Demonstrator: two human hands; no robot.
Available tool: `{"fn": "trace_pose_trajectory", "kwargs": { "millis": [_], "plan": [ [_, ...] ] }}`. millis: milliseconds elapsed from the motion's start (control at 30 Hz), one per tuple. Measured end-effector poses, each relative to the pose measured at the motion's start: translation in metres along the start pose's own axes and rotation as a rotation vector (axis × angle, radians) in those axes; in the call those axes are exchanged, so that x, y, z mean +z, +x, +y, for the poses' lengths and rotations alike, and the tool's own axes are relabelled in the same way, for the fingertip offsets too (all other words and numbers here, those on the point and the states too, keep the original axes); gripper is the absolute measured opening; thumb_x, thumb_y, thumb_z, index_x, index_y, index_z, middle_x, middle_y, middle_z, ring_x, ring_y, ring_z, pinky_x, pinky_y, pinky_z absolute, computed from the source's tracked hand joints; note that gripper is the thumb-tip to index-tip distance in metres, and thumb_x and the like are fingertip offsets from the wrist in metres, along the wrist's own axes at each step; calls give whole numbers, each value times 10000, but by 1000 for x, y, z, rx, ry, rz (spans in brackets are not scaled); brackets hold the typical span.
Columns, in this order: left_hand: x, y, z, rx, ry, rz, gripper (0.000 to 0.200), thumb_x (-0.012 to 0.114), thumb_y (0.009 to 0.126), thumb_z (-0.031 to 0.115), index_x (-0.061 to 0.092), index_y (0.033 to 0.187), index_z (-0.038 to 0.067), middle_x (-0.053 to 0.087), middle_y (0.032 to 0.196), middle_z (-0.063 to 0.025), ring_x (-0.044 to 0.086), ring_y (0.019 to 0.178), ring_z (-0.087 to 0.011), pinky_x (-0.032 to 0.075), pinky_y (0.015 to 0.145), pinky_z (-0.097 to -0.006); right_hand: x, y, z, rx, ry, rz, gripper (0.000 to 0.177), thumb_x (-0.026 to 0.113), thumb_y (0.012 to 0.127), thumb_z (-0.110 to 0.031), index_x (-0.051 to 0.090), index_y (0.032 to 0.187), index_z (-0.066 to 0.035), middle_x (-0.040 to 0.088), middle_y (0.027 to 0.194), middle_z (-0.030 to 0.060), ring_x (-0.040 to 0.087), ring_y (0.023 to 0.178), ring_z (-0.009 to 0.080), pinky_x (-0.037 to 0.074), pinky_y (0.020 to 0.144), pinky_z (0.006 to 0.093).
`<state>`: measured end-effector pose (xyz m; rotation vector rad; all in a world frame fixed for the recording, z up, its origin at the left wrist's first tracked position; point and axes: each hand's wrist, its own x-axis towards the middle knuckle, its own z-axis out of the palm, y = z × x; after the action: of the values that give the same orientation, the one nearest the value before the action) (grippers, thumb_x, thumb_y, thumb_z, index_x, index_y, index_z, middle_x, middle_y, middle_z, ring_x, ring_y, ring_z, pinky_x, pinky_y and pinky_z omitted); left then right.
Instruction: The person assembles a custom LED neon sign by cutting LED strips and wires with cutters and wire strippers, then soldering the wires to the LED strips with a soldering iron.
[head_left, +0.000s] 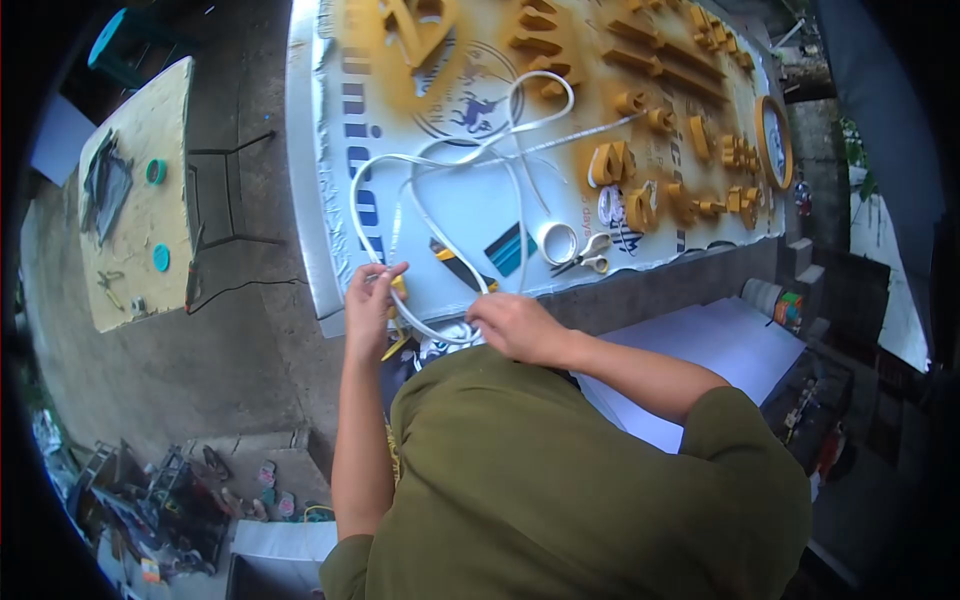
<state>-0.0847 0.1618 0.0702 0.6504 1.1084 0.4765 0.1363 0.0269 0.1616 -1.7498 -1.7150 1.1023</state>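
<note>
A long white cord (357, 205) lies in loose loops over the printed sheet on the table and runs down to both hands. My left hand (370, 305) is closed at the table's front edge, with the cord between thumb and fingers. A small yellow piece (399, 288) shows right beside those fingers. Close to my body, my right hand (520, 327) has its fingers pinched on the cord, and a bend of it hangs between the two hands. Just beyond lie a black-and-yellow tool (460, 265), a teal-and-black flat item (510, 248), a white tape roll (557, 243) and scissors (588, 255).
Several mustard-yellow cut-out letters (640, 205) and a yellow ring (773, 142) sit on the printed sheet (420, 290). A cream side table (135, 270) stands left, holding a dark cloth and teal rings. A white panel (690, 365) lies below the table at right.
</note>
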Motion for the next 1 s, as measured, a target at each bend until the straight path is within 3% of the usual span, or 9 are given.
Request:
{"fn": "trace_pose_trajectory", "kwargs": {
  "millis": [100, 167, 200, 267, 300, 367, 600, 767, 1000],
  "plan": [
    [23, -13, 5, 4, 46, 25, 116, 594, 1048, 128, 534, 1129, 71, 709, 1277, -208, 569, 742, -72, 483, 684, -221, -30, -70, 93, 347, -129, 101, 146, 638, 922, -110, 664, 1036, -24, 689, 1014, 194, 671, 962, 408, 547, 860, 477],
    [33, -19, 3, -24, 71, 36, 156, 608, 1038, 153, 538, 1146, 65, 714, 1274, -194, 567, 786, -85, 489, 738, -228, -55, -104, 160, 393, -314, 256, 139, 610, 893, -31, 656, 1024, -24, 657, 1034, 191, 634, 1007, 402, 519, 891, 489],
    [39, -20, 4, -42, 92, 42, 173, 610, 1035, 159, 538, 1156, 59, 716, 1273, -191, 565, 795, -91, 491, 749, -234, -67, -114, 189, 445, -369, 293, 231, 555, 858, 24, 665, 1053, -27, 644, 1055, 186, 619, 1040, 403, 509, 929, 499],
    [52, -26, 9, -69, 129, 89, 207, 612, 1028, 173, 537, 1175, 48, 719, 1269, -185, 561, 813, -103, 497, 770, -245, -87, -127, 227, 410, -494, 308, 259, 580, 854, 35, 655, 1092, -36, 609, 1116, 169, 580, 1087, 379, 490, 963, 462],
    [61, -31, 16, -78, 133, 102, 235, 603, 1024, 173, 531, 1193, 27, 724, 1260, -179, 554, 827, -116, 506, 784, -257, -96, -126, 230, 385, -507, 268, 377, 596, 801, 76, 637, 1167, -8, 604, 1158, 175, 573, 1114, 388, 485, 971, 471],
    [70, -34, 26, -112, 154, 99, 239, 595, 1026, 168, 527, 1194, 12, 717, 1263, -196, 567, 813, -116, 511, 776, -251, -96, -129, 256, 341, -580, 188, 333, 590, 847, 35, 620, 1166, -56, 571, 1195, 133, 555, 1128, 348, 478, 980, 436],
    [95, -45, 47, -88, 108, 68, 193, 556, 1045, 148, 528, 1169, 3, 719, 1241, -213, 620, 782, -105, 524, 751, -244, -99, -131, 259, 275, -524, 97, 473, 690, 758, 58, 602, 1211, -46, 553, 1173, 149, 544, 1134, 356, 471, 987, 457],
    [100, -49, 45, -75, 73, 61, 127, 573, 1062, 164, 548, 1125, 57, 726, 1240, -203, 601, 762, -79, 498, 751, -238, -101, -129, 250, 285, -563, 28, 506, 748, 745, 19, 607, 1226, -46, 556, 1178, 142, 541, 1134, 362, 462, 994, 468],
    [105, -55, 46, -84, 83, 64, 146, 576, 1070, 174, 556, 1123, 39, 739, 1215, -187, 595, 763, -76, 502, 737, -238, -122, -140, 234, 305, -499, -58, 363, 795, 766, -48, 679, 1108, -11, 672, 1084, 166, 619, 1072, 351, 498, 967, 426]
  ]
}}
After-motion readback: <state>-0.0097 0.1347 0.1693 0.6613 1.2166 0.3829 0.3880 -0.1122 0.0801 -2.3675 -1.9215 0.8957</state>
